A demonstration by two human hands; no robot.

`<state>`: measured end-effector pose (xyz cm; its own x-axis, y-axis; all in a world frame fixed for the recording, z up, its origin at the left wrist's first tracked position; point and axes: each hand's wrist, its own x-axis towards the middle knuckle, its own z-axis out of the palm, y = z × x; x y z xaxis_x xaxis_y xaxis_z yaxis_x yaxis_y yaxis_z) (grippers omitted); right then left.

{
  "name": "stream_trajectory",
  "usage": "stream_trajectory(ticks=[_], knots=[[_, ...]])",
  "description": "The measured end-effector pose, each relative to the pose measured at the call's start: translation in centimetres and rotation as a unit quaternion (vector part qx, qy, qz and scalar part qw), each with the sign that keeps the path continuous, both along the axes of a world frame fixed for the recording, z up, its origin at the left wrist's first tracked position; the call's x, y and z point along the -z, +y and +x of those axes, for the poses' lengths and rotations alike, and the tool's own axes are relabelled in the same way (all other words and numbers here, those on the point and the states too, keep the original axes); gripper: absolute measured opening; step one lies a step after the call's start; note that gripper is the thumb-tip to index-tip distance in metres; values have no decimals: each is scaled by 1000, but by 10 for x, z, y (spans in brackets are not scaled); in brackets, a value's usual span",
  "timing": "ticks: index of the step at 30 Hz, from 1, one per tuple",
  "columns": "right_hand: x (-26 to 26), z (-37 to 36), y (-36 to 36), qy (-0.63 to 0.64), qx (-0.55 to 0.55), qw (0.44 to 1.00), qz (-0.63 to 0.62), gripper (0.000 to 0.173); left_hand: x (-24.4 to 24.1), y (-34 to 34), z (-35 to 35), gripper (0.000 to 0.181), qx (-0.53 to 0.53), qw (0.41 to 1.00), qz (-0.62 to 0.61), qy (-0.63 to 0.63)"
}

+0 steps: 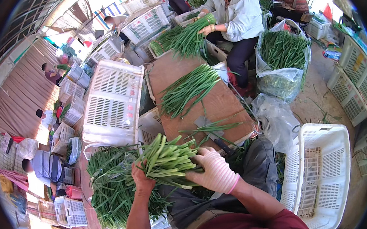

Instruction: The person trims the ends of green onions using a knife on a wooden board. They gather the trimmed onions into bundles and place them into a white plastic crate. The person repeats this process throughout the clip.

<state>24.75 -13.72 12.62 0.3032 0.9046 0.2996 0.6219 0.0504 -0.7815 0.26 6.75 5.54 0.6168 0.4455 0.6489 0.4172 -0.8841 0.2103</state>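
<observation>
My left hand (142, 179), bare, is closed around a bunch of green leafy stalks (166, 158) above my lap. My right hand (212, 170), in a pale knitted glove, touches the right side of this bunch; whether it grips is partly hidden. Ahead, on a brown board (178, 127), lies another bundle of long green stalks (189, 88). A cleaver (209, 128) with a dark handle rests near the board's front edge, with a few loose stalks across its blade. To the left of my legs is a big heap of the same greens (114, 184).
An empty white plastic crate (325, 168) stands at the right, crumpled clear plastic (276, 120) beside it. An upturned white crate (111, 100) is left of the board. Across it sits a co-worker (240, 16) holding greens, near a lined container of greens (283, 50). Several people work farther off.
</observation>
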Motion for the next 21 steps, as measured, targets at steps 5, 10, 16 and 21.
stream_trajectory(ticks=[5,10,16,21], knots=[[14,3,7,-6,-4,1000,21,31,-18,-8,-1,43,-4,1000,-4,18],[22,2,15,21,44,993,107,15,14,3,-8,55,13,997,-72,16],[23,14,16,114,103,973,170,13,-6,-16,14,52,59,974,-216,21],[26,19,19,291,83,943,142,23,-12,-27,27,43,83,917,-390,12]])
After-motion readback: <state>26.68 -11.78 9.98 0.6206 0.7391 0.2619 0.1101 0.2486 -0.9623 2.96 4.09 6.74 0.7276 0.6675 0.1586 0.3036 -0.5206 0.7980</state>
